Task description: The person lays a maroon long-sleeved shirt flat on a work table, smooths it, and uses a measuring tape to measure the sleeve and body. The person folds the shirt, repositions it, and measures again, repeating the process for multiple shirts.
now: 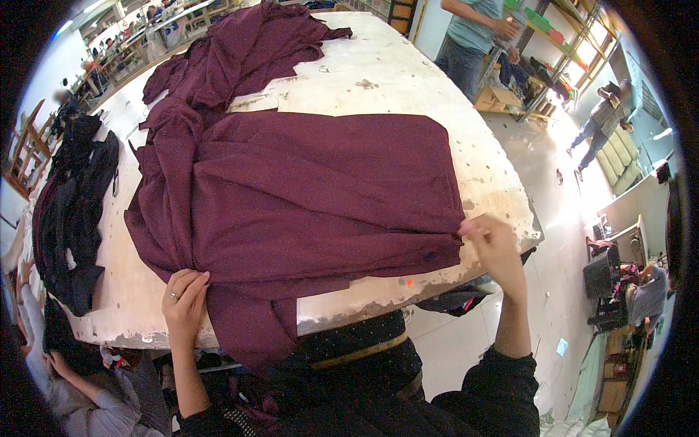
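A maroon fabric piece (327, 185) lies folded over the worn white table (393, 82), its left part bunched and one end hanging over the near edge. My left hand (185, 295), with a ring on one finger, pinches the cloth at its near left edge. At the right end of the cloth, my right hand (489, 237) grips the near corner between thumb and fingers; it is slightly blurred. More maroon fabric (246, 54) is heaped at the table's far left and touches the spread part.
Black garments (76, 218) lie along the table's left side. A person in grey (76, 399) sits at lower left. One person (469, 43) stands beyond the table's far right edge by metal shelves, another (603, 123) farther right. A black crate (600, 273) stands at right.
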